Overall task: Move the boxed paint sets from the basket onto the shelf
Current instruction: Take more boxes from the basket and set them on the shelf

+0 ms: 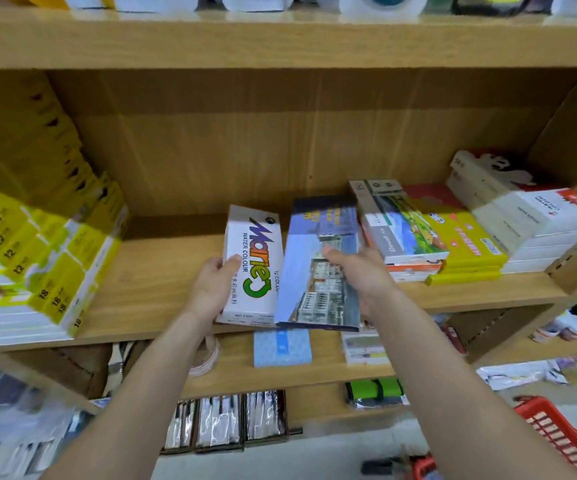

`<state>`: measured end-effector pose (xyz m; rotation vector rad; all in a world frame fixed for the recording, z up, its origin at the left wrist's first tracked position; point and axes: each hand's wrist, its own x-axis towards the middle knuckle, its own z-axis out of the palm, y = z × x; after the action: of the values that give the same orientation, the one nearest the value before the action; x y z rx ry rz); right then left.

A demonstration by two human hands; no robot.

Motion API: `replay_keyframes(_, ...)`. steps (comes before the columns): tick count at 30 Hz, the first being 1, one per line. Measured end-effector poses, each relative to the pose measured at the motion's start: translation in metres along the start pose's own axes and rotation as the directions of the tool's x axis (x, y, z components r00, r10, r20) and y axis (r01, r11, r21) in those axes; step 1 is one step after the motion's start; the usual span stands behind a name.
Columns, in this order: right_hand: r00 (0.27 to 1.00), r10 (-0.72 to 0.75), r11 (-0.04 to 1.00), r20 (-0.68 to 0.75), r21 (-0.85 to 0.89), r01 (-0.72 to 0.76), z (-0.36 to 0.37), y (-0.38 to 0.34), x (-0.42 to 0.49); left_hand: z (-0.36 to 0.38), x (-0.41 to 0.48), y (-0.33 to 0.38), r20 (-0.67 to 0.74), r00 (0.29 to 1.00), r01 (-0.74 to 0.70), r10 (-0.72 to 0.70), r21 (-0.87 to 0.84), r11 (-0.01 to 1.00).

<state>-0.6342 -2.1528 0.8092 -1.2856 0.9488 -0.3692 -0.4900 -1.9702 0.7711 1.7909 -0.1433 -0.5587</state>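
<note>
Thumb on top, the left hand [211,285] is pinching the white Marie's box [256,265] by its left edge at the front of the wooden shelf [162,271]. The right hand [360,275] is gripping the blue box [318,271] just beside it, thumb across its lid. The red basket [564,441] is sitting low at right, well apart.

Both forearms are bare right to the lower edge (left hand [211,285] and right hand [363,275] likewise bare)

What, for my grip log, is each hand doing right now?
Left hand: grips the white Marie's water colour box.
Right hand: grips the blue paint box beside it.
</note>
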Motion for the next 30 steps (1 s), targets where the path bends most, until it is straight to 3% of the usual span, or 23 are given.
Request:
replay_keyframes(6,0.996,-0.085,0.993,-0.032,-0.09,0.082,-0.015,-0.001,0.011,-0.005,0.016,0.005,0.013,0.997,-0.082,0.081,0.104,0.991)
replay_keyframes(11,0.998,-0.063,0.989,-0.021,-0.135,0.06,-0.007,-0.012,0.016,-0.011,0.015,0.0,0.033,0.994,-0.11,0.105,0.228,0.967)
replay_keyframes(15,0.996,-0.088,0.982,-0.002,-0.166,0.086,-0.001,-0.014,0.021,-0.014,0.012,0.001,-0.057,0.949,-0.245,0.311,0.49,0.836)
replay_keyframes(22,0.992,-0.126,0.976,0.005,-0.178,0.125,-0.026,-0.011,0.011,-0.002,0.007,-0.01,-0.027,0.964,-0.217,0.266,0.504,0.836)
replay_keyframes(26,0.979,-0.202,0.977,-0.026,-0.076,0.2,-0.06,-0.007,-0.005,0.02,0.012,-0.005,-0.032,0.951,-0.248,0.309,0.522,0.816)
replay_keyframes(30,0.984,-0.164,0.983,-0.069,-0.096,0.157,-0.089,-0.013,-0.027,0.053,0.018,0.008,0.017,0.95,-0.275,0.311,0.518,0.81)
